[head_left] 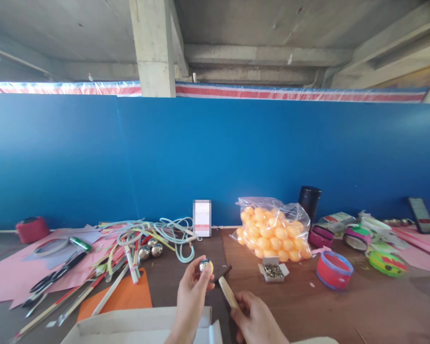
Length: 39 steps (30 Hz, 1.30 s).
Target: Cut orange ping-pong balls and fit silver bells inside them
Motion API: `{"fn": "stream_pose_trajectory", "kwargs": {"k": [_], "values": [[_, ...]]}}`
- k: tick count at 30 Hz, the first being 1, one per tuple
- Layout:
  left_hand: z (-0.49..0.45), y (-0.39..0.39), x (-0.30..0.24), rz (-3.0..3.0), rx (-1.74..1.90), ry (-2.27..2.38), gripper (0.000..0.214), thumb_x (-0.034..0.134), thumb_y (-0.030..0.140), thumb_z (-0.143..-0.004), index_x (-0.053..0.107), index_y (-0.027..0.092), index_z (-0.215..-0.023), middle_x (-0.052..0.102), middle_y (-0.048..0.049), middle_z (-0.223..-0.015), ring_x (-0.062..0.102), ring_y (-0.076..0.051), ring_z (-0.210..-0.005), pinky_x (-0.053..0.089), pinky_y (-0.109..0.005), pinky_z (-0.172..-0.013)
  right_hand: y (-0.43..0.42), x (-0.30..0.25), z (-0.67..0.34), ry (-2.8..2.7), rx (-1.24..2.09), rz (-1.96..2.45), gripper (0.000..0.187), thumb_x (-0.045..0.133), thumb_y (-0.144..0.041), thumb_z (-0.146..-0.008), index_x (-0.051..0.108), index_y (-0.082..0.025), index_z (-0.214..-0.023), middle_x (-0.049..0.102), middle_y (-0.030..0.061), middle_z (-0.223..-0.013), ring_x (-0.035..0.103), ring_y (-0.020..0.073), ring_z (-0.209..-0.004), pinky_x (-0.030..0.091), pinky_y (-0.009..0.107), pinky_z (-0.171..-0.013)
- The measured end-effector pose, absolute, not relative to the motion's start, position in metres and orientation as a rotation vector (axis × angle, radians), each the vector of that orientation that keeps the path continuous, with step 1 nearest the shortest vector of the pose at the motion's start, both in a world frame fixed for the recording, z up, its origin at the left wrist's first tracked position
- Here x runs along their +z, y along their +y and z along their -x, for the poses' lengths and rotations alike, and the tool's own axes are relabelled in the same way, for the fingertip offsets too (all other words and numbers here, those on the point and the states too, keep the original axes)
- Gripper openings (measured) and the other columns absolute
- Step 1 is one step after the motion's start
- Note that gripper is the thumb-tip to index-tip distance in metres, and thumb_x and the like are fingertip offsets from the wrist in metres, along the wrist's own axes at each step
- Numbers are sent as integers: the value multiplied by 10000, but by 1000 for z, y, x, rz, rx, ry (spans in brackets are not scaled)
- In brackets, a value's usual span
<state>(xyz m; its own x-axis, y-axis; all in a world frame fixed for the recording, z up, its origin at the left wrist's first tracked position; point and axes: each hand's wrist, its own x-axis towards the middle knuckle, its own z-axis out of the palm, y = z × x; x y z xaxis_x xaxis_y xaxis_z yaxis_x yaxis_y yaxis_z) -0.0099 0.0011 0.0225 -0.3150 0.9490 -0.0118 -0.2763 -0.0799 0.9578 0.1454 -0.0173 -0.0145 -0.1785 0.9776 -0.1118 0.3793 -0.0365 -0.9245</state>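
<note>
My left hand [191,295] is closed around a shiny metal ball [205,266], pinched between thumb and fingers; a yellowish patch shows on its right side. To its right, my right hand [253,313] grips a pale wooden stick [228,292] whose rounded end points up toward the ball, apart from it. A short dark piece [225,273] appears just beyond that end; I cannot tell whether it joins the stick. Below my left hand is a white cardboard box [118,316]. More metal balls [156,250] sit in a cluster at the left.
Scissors [57,274], pink paper, an orange sheet [118,297] and tangled pale tubing [181,239] spread leftward. Rightward stand a bag of orange balls [272,236], a small box of metal bits [273,272], a red-blue tape roll [334,271] and a black cylinder [309,203]. A blue partition [215,153] rises behind.
</note>
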Motion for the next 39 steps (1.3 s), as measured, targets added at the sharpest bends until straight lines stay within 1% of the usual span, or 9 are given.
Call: {"fn": "stream_pose_trajectory", "kwargs": {"k": [6, 12, 14, 17, 19, 21, 26, 33, 39], "values": [[11, 3, 18, -883, 1567, 1178, 537, 708, 457, -658, 597, 136, -1074, 646, -44, -805, 654, -182, -710, 555, -283, -590, -15, -15, -147, -1649, 1217, 1455, 152, 449, -206, -783, 563, -161, -873, 644, -11, -680, 611, 99, -435, 389, 155, -369], [12, 3, 17, -881, 1570, 1163, 519, 706, 450, -665, 600, 149, -1074, 649, -40, -810, 652, -184, -731, 554, -282, -604, -19, -4, -148, -1763, 1125, 1495, 189, 441, -178, -791, 585, -171, -913, 696, 19, -707, 656, 142, -504, 418, 178, -414], [12, 2, 17, -879, 1576, 1167, 522, 709, 451, -662, 603, 147, -1073, 650, -42, -807, 651, -181, -725, 556, -281, -601, -23, 3, -148, -1808, 1032, 1502, 214, 445, -164, -789, 609, -177, -927, 722, 32, -743, 674, 153, -549, 445, 187, -475], [12, 2, 19, -852, 1587, 1175, 535, 730, 459, -630, 622, 143, -1047, 654, -42, -787, 656, -180, -696, 557, -276, -583, -27, 13, -150, -1858, 874, 1485, 233, 483, -150, -764, 649, -187, -923, 742, 61, -904, 695, 193, -813, 480, 200, -662], [11, 2, 19, -836, 1595, 1175, 539, 743, 460, -608, 635, 141, -1029, 658, -44, -779, 659, -182, -683, 556, -271, -572, -29, 18, -151, -1884, 815, 1513, 251, 510, -152, -747, 665, -195, -939, 740, 66, -953, 674, 209, -915, 470, 212, -743], [11, 3, 20, -834, 1597, 1171, 539, 747, 456, -603, 639, 141, -1028, 660, -45, -779, 660, -181, -680, 555, -269, -569, -30, 21, -151, -1897, 784, 1574, 256, 528, -171, -745, 673, -209, -953, 742, 62, -957, 672, 215, -924, 467, 216, -750], [11, 3, 20, -844, 1590, 1177, 541, 741, 455, -611, 636, 144, -1041, 664, -46, -790, 655, -175, -681, 555, -270, -570, -33, 25, -150, -1927, 720, 1687, 212, 538, -219, -782, 682, -253, -934, 748, 46, -934, 684, 209, -889, 462, 207, -707], [11, 3, 19, -853, 1600, 1183, 546, 747, 466, -590, 648, 141, -1018, 668, -49, -775, 661, -183, -677, 556, -274, -561, -34, 25, -150, -1955, 653, 1722, 184, 562, -222, -781, 680, -264, -916, 748, 42, -917, 685, 213, -867, 452, 220, -711], [11, 3, 18, -865, 1602, 1185, 536, 738, 461, -605, 644, 142, -1026, 663, -43, -772, 654, -177, -671, 558, -278, -562, -34, 28, -151, -1971, 629, 1757, 200, 549, -222, -784, 683, -279, -921, 751, 33, -925, 686, 217, -867, 444, 229, -703]]}}
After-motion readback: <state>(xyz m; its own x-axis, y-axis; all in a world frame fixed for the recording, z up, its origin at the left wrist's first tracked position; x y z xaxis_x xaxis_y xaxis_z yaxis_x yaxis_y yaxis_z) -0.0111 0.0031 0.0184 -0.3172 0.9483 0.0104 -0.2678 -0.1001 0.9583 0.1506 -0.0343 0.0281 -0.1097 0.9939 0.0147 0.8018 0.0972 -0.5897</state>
